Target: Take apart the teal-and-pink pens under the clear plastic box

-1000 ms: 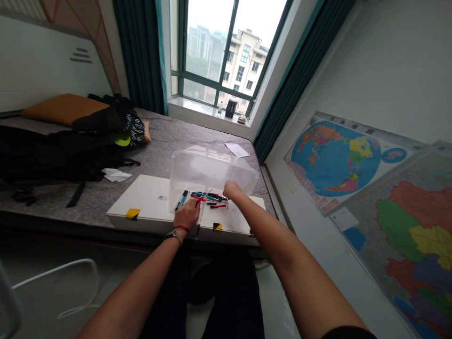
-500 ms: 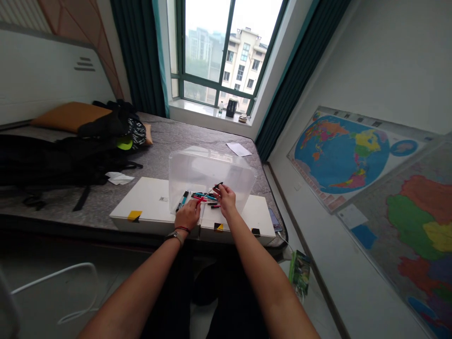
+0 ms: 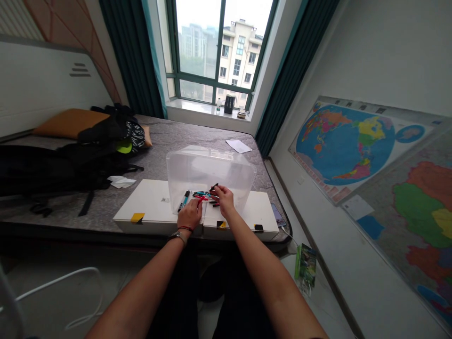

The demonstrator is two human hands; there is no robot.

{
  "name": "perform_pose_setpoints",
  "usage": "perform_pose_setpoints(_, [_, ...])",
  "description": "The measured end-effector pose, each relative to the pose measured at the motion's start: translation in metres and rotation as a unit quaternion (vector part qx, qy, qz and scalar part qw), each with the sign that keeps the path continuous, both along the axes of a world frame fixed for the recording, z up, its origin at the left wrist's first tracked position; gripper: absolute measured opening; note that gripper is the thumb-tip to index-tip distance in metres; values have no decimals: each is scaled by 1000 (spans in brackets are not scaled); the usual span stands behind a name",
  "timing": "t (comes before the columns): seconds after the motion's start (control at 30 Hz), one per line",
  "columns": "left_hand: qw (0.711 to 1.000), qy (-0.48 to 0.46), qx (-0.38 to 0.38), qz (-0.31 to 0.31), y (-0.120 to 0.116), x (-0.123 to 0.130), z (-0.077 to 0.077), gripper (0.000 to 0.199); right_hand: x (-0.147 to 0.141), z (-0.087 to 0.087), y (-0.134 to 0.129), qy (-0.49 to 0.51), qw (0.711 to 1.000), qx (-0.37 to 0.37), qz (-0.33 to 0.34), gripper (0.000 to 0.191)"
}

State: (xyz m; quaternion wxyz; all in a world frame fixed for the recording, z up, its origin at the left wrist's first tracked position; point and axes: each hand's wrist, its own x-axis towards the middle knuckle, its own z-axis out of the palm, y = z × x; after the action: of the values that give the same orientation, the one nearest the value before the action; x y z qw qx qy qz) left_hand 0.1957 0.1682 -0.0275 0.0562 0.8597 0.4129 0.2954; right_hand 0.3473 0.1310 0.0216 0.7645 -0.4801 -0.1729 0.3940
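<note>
My left hand [image 3: 189, 214] is closed on a red pen [image 3: 201, 200], which points up and away from me. My right hand [image 3: 223, 197] pinches a slim black pen piece [image 3: 213, 187]; whether it is a cap or a whole pen is too small to tell. Several loose pens [image 3: 201, 193], blue, red and black, lie between and beyond the hands. A blue-and-black pen [image 3: 183, 201] is left of them. Around the pens stands a clear plastic bin [image 3: 208, 165], apparently tipped on its side with its opening toward me.
Two white boxes [image 3: 141, 200] with yellow-and-black tabs lie side by side under the bin, on a grey mattress [image 3: 155, 134]. A black bag [image 3: 63, 165] and a crumpled tissue [image 3: 121, 181] lie left, a white paper [image 3: 238, 146] behind, a phone [image 3: 278, 215] right.
The camera view has shifted slightly. Both hands stay close together over the pens, and the black piece in my right hand has tilted or moved a little.
</note>
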Motion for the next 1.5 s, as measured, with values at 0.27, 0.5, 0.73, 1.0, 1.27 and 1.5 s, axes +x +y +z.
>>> perform_pose_setpoints(0.27, [1000,9,-10,1,0,0,0,38,-17,-16,3,-40,998,5,42,29])
perform_pose_setpoints(0.5, [1000,9,-4,-7,0,0,-1,37,-24,-29,4,-8,999,21,23,30])
perform_pose_setpoints(0.73, [999,30,-1,-14,-1,-1,0,37,-23,-39,0,6,998,47,48,47])
perform_pose_setpoints(1.0, [998,54,-6,-9,-2,0,1,40,-20,-42,-1,18,998,42,40,33])
perform_pose_setpoints(1.27, [998,57,-14,-29,-4,-1,3,38,-22,-38,-3,49,997,51,37,40])
perform_pose_setpoints(1.5, [997,78,12,-15,-4,0,2,39,-22,-44,-1,21,997,47,56,34])
